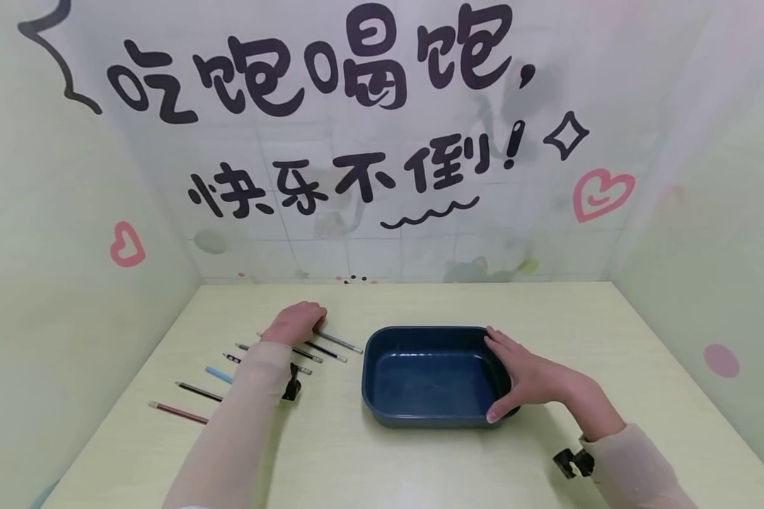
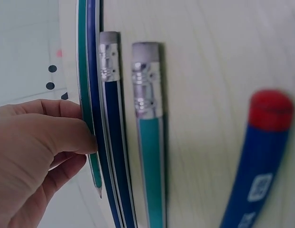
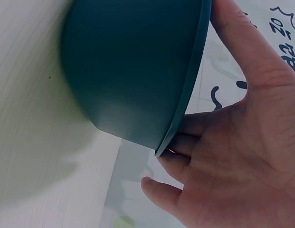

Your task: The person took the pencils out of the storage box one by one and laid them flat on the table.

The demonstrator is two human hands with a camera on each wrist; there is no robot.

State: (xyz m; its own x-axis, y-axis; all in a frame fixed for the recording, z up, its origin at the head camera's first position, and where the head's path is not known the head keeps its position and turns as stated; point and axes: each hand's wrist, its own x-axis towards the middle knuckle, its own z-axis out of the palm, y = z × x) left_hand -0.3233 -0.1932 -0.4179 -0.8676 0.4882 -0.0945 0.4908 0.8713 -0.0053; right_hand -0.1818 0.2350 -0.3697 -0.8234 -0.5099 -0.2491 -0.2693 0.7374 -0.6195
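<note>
With thumb and fingers, my left hand (image 1: 293, 324) pinches a green pencil (image 2: 82, 61) at the far end of a row of pencils. Right beside it in the left wrist view lie a dark blue pencil (image 2: 119, 123) with an eraser end and a teal one (image 2: 151, 166). My right hand (image 1: 535, 378) grips the right end of a dark blue rectangular box (image 1: 423, 422). The thumb lies on the near right corner of its rim, while the other fingers curl at the far right corner. The box stands upright on the table, its inner floor showing.
Nearer me on the left lie a light blue stick (image 1: 219, 375), a black pencil (image 1: 199, 391) and a reddish pencil (image 1: 178, 412), partly behind my left sleeve. A printed curtain (image 1: 382, 254) closes off the back of the pale table (image 1: 369, 466).
</note>
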